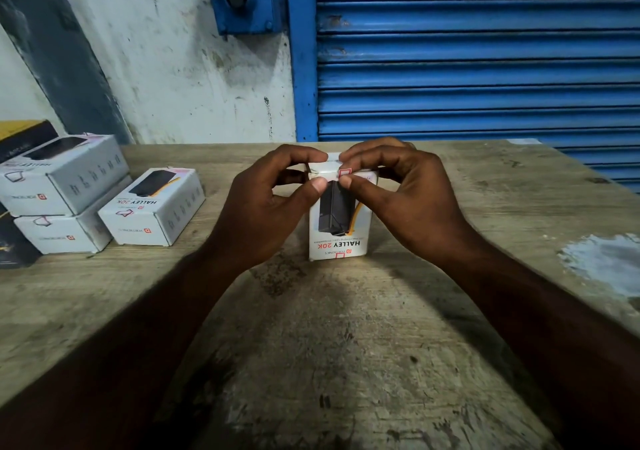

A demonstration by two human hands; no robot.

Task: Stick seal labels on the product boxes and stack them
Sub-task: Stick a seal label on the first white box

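A white box (341, 228) stands on end near the middle of the worktop (311, 345), towards its far edge. The left hand (266, 204) has its grip pinched on the box's top left corner. The right hand (405, 197) pinches a red-outlined seal label (345, 172) down over the top edge. The sealing step looks nearly done. Next, I judge, the label wants smoothing flat, then the box goes to the stacked boxes (59, 179) at the left edge, beside a single box (156, 207). The worktop is worn, scuffed wood with a pale patch (606, 259) near its right edge. Behind it are a stained wall (180, 69) and a blue shutter (478, 51).
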